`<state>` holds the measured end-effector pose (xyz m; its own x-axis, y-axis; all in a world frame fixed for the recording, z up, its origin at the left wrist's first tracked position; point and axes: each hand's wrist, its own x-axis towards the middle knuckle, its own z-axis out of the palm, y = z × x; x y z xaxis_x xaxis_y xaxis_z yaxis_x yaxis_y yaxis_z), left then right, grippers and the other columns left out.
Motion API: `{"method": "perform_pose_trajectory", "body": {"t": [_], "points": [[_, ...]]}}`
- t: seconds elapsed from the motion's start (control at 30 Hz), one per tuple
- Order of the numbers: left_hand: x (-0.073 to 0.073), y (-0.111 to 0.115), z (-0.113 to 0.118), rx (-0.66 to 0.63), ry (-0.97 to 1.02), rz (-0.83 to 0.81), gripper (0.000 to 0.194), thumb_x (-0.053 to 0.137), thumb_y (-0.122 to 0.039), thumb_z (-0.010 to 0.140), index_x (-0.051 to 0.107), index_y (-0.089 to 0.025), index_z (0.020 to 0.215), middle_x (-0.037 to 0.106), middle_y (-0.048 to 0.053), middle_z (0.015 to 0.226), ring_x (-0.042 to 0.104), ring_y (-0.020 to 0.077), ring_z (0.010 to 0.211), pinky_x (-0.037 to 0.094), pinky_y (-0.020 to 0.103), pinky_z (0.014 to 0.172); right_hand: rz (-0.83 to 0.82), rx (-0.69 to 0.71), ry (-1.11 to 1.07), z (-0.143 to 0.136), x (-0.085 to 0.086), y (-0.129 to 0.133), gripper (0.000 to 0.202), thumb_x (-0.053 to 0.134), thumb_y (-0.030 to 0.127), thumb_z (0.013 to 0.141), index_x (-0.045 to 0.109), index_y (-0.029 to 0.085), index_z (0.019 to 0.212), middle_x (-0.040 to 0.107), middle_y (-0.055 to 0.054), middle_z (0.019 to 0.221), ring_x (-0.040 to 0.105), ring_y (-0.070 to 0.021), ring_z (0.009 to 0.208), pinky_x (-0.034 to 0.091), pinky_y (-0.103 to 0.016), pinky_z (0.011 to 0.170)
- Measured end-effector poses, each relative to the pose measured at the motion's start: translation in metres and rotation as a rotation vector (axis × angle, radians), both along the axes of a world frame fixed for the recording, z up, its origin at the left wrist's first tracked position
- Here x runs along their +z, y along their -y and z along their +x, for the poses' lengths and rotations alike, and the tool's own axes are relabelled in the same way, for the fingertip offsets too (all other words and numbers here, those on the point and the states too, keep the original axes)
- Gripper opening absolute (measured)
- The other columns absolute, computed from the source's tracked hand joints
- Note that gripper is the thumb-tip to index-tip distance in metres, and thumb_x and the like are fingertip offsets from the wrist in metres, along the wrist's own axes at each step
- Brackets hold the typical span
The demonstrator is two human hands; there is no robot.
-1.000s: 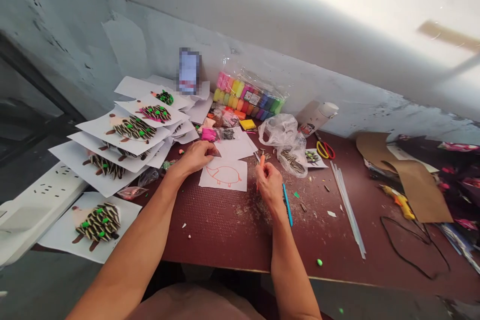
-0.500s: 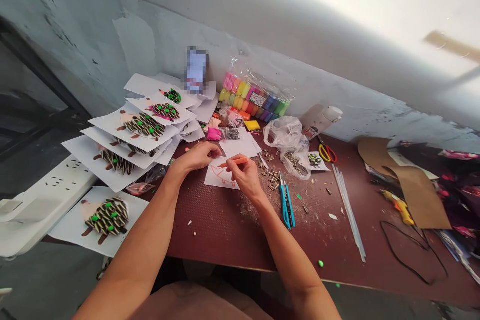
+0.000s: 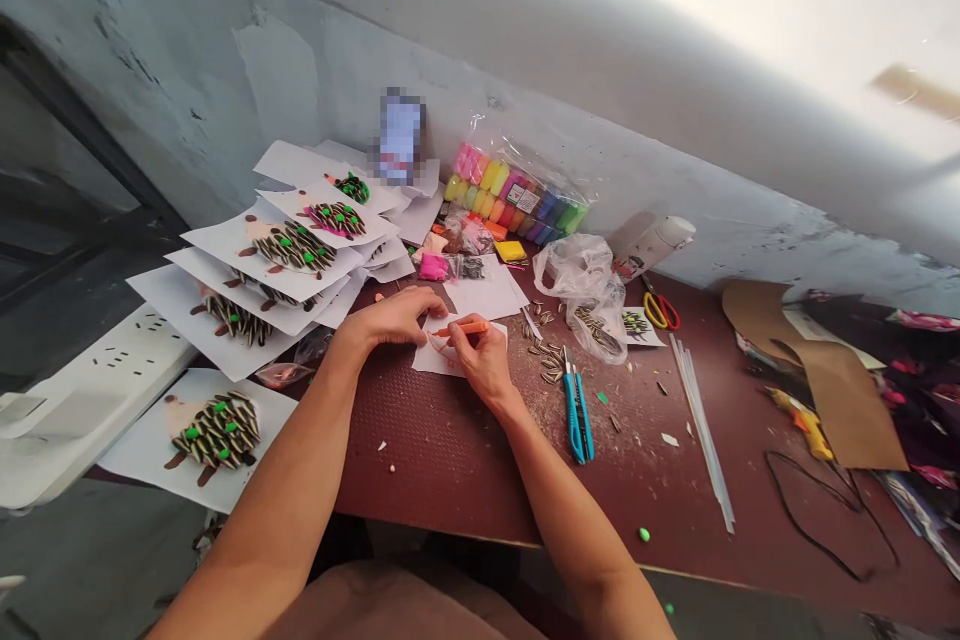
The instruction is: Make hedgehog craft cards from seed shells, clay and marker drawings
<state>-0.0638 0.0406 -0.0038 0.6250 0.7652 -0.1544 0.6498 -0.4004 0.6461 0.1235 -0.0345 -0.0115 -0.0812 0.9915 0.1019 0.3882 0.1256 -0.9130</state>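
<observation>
My right hand (image 3: 482,358) is closed round an orange marker pen (image 3: 466,328), its tip over a small white sheet of paper (image 3: 429,360). Orange curved lines show on that sheet, partly hidden by the hand. At the sheet's upper left, my left hand (image 3: 401,316) rests with thumb and fingers apart, holding nothing. Blank white paper (image 3: 491,290) lies just beyond. Loose striped sunflower seeds (image 3: 547,360) are scattered right of my right hand, beside blue-handled scissors or a cutter (image 3: 577,415).
Sheets with seed hedgehogs (image 3: 292,248) are piled at left, near a white power strip (image 3: 112,390). Behind stand a bag of coloured clay (image 3: 517,195) and a white bottle (image 3: 660,242). To the right lie red-yellow scissors (image 3: 661,310), glue sticks (image 3: 701,430) and a yellow glue gun (image 3: 810,430).
The marker and my right hand have shifted slightly left across the drawing. My left hand's fingers have come closer to the pen. The view has moved a little.
</observation>
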Motion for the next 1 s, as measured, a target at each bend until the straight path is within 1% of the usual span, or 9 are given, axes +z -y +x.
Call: {"method": "perform_pose_trajectory", "body": {"t": [0.2, 0.37, 0.53, 0.67, 1.0], "points": [[-0.0034, -0.0020, -0.0009, -0.017, 0.015, 0.009, 0.047, 0.064, -0.014, 0.061, 0.071, -0.019, 0.107, 0.067, 0.006, 0.109, 0.060, 0.0250, 0.105, 0.049, 0.033, 0.095, -0.019, 0.014, 0.015, -0.0015, -0.0033, -0.0013, 0.035, 0.058, 0.046, 0.095, 0.079, 0.019, 0.087, 0.072, -0.002, 0.073, 0.056, -0.0123, 0.058, 0.043, -0.023, 0.058], [-0.0006, -0.0014, -0.0002, -0.018, 0.005, 0.006, 0.048, 0.064, -0.015, 0.061, 0.072, -0.019, 0.108, 0.067, 0.006, 0.108, 0.060, 0.0254, 0.104, 0.048, 0.033, 0.094, -0.011, 0.019, 0.018, -0.0040, -0.0040, -0.0029, 0.033, 0.058, 0.043, 0.094, 0.079, 0.020, 0.086, 0.072, -0.002, 0.074, 0.054, -0.0121, 0.057, 0.040, -0.023, 0.056], [0.0018, -0.0004, 0.0002, -0.016, 0.000, 0.007, 0.047, 0.066, -0.015, 0.062, 0.073, -0.021, 0.108, 0.068, 0.005, 0.109, 0.061, 0.0257, 0.105, 0.048, 0.033, 0.095, -0.016, 0.035, 0.017, -0.0057, -0.0030, -0.0033, 0.032, 0.058, 0.043, 0.095, 0.078, 0.019, 0.087, 0.073, -0.002, 0.075, 0.056, -0.0126, 0.058, 0.042, -0.023, 0.057], [0.0016, -0.0006, 0.0003, -0.010, 0.000, 0.004, 0.048, 0.066, -0.014, 0.061, 0.073, -0.020, 0.109, 0.068, 0.005, 0.110, 0.061, 0.0258, 0.105, 0.047, 0.033, 0.095, -0.018, 0.042, 0.008, -0.0061, -0.0024, -0.0037, 0.032, 0.058, 0.043, 0.095, 0.078, 0.019, 0.088, 0.075, -0.003, 0.078, 0.057, -0.0127, 0.059, 0.043, -0.023, 0.058], [0.0016, -0.0010, -0.0017, -0.020, 0.035, 0.002, 0.048, 0.065, -0.015, 0.060, 0.074, -0.021, 0.108, 0.068, 0.004, 0.105, 0.061, 0.0244, 0.100, 0.048, 0.033, 0.093, -0.027, 0.036, 0.032, -0.0055, -0.0029, -0.0044, 0.032, 0.058, 0.044, 0.093, 0.077, 0.020, 0.085, 0.073, -0.001, 0.073, 0.059, -0.0131, 0.059, 0.043, -0.023, 0.056]]}}
